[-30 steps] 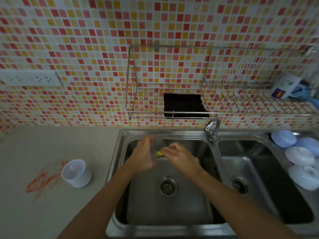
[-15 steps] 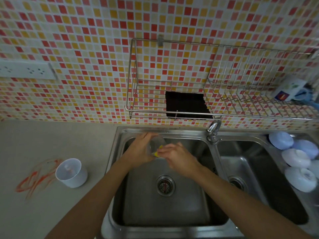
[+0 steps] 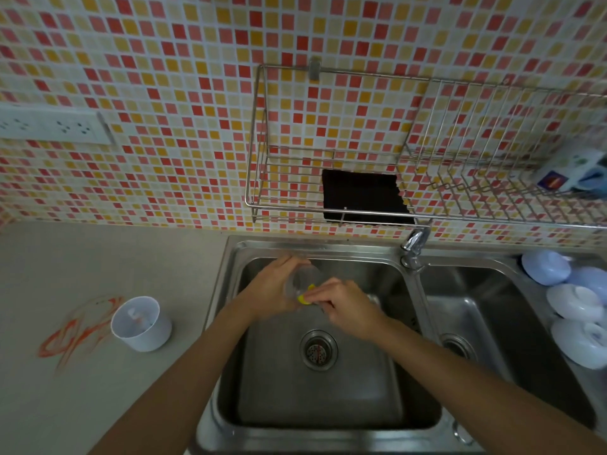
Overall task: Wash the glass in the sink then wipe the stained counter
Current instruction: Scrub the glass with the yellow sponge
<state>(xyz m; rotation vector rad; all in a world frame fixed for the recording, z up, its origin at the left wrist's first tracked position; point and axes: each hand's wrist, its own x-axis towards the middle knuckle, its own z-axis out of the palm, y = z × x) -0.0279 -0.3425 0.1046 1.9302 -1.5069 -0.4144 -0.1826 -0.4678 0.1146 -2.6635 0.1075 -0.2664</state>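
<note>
Over the left basin of the steel sink (image 3: 328,402), my left hand (image 3: 272,290) grips a clear glass (image 3: 303,280), tilted on its side. My right hand (image 3: 345,307) pinches a yellow sponge (image 3: 303,296) at the glass's mouth; most of the sponge is hidden by my fingers. On the grey counter (image 3: 98,264) to the left lies an orange-red smeared stain (image 3: 72,333).
A white cup (image 3: 141,325) stands beside the stain. The tap (image 3: 414,244) sits between the two basins. Several pale upturned bowls (image 3: 571,303) lie at the right edge. A wire rack (image 3: 328,211) hangs on the tiled wall, holding a dark cloth (image 3: 361,195).
My hands stay over the left basin with the glass and sponge. The right hand has shifted slightly against the glass. The view has tilted upward a little.
</note>
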